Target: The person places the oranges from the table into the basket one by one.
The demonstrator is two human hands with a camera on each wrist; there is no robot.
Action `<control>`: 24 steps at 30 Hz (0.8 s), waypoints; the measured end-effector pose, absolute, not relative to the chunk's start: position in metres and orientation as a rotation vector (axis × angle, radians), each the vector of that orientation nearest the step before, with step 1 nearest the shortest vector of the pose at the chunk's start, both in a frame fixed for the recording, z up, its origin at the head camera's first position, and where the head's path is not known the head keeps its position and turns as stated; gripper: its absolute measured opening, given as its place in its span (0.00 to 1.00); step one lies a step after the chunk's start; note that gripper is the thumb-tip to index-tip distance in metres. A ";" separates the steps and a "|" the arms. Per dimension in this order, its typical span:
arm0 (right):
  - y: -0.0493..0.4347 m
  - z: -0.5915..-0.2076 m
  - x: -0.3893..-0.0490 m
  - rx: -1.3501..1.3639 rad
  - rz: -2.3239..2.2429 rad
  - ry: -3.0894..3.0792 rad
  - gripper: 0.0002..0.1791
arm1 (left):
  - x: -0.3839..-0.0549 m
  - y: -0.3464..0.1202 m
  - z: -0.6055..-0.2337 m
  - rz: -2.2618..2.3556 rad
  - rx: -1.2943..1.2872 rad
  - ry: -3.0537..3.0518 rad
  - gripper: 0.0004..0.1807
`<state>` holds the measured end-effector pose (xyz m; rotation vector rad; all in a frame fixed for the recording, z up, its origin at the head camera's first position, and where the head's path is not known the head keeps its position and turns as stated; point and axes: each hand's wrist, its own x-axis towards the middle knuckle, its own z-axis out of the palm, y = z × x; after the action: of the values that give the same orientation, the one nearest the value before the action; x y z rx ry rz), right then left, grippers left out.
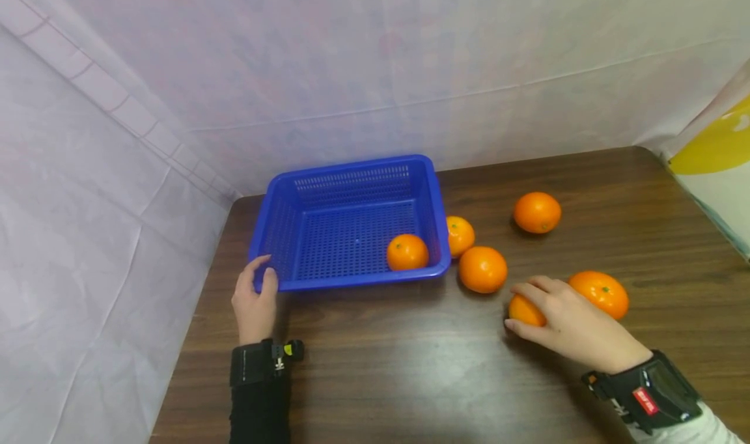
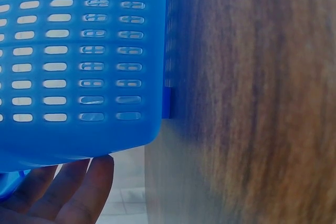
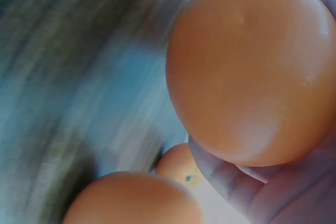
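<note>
At the near left corner of a blue plastic basket (image 1: 357, 284), my left hand (image 1: 256, 301) grips the rim between thumb and fingers. The left wrist view shows its fingers (image 2: 84, 192) against the slotted wall. One orange (image 1: 407, 252) sits inside the basket, in the near right corner. My right hand (image 1: 571, 320) holds another orange (image 3: 252, 72) low over the table, fingers curled round it. Close behind that hand lies a larger-looking orange (image 1: 599, 293), partly covered by it.
Right of the basket, two oranges lie close together: one (image 1: 460, 235) partly hidden by the rim, one (image 1: 483, 269) nearer. Another orange (image 1: 537, 213) is farther back. The brown wooden table (image 1: 398, 359) meets a pale cloth wall (image 1: 363, 73) at the back.
</note>
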<state>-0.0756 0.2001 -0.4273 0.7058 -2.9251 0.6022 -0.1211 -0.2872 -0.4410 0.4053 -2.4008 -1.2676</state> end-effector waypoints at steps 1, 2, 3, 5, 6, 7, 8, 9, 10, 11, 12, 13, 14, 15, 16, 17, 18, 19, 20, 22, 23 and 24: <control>0.199 -0.426 -0.077 0.713 0.608 -2.912 0.28 | -0.121 -0.287 -0.441 -1.266 0.406 -2.401 0.19; 0.199 -0.425 -0.078 0.720 0.617 -2.898 0.28 | -0.121 -0.287 -0.441 -1.266 0.406 -2.400 0.19; 0.198 -0.424 -0.079 0.727 0.622 -2.879 0.27 | -0.121 -0.288 -0.441 -1.264 0.405 -2.398 0.19; 0.195 -0.422 -0.082 0.744 0.633 -2.846 0.26 | -0.122 -0.288 -0.442 -1.261 0.404 -2.395 0.18; 0.194 -0.420 -0.084 0.753 0.636 -2.828 0.26 | -0.122 -0.288 -0.443 -1.257 0.397 -2.388 0.18; 0.193 -0.419 -0.085 0.759 0.636 -2.814 0.25 | -0.123 -0.289 -0.443 -1.254 0.388 -2.381 0.18; 0.192 -0.418 -0.086 0.766 0.636 -2.802 0.25 | -0.123 -0.289 -0.443 -1.250 0.378 -2.374 0.18; 0.191 -0.416 -0.087 0.772 0.634 -2.793 0.25 | -0.124 -0.289 -0.444 -1.244 0.369 -2.367 0.18; 0.189 -0.414 -0.089 0.777 0.634 -2.786 0.25 | -0.124 -0.289 -0.444 -1.239 0.360 -2.362 0.17; 0.188 -0.412 -0.090 0.782 0.631 -2.779 0.25 | -0.124 -0.290 -0.445 -1.234 0.349 -2.355 0.17; 0.186 -0.410 -0.091 0.787 0.631 -2.772 0.25 | -0.125 -0.290 -0.445 -1.231 0.340 -2.348 0.17; 0.184 -0.407 -0.093 0.792 0.632 -2.765 0.26 | -0.125 -0.290 -0.445 -1.228 0.337 -2.346 0.17; 0.182 -0.405 -0.094 0.797 0.634 -2.757 0.26 | -0.125 -0.290 -0.445 -1.226 0.335 -2.346 0.17; 0.180 -0.403 -0.096 0.803 0.635 -2.748 0.26 | -0.125 -0.290 -0.445 -1.225 0.335 -2.346 0.17; 0.178 -0.400 -0.097 0.809 0.636 -2.739 0.26 | -0.125 -0.290 -0.445 -1.226 0.334 -2.346 0.17; 0.176 -0.398 -0.099 0.816 0.635 -2.731 0.26 | -0.125 -0.289 -0.445 -1.228 0.334 -2.346 0.17; 0.174 -0.396 -0.101 0.823 0.638 -2.723 0.26 | -0.125 -0.289 -0.445 -1.230 0.334 -2.347 0.17; 0.172 -0.393 -0.102 0.832 0.641 -2.716 0.26 | -0.125 -0.289 -0.445 -1.233 0.334 -2.349 0.17; 0.170 -0.391 -0.104 0.837 0.644 -2.716 0.26 | -0.125 -0.289 -0.445 -1.235 0.335 -2.350 0.17; 0.167 -0.387 -0.107 0.848 0.650 -2.720 0.26 | -0.125 -0.289 -0.444 -1.241 0.337 -2.352 0.18; 0.166 -0.385 -0.109 0.854 0.653 -2.723 0.25 | -0.124 -0.289 -0.444 -1.243 0.339 -2.354 0.18; 0.164 -0.384 -0.110 0.860 0.658 -2.725 0.25 | -0.124 -0.289 -0.444 -1.244 0.340 -2.355 0.18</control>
<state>-0.1105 0.1641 -0.3836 0.8597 -2.7245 0.6577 -0.1244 -0.2887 -0.4439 0.3404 -2.3549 -1.2441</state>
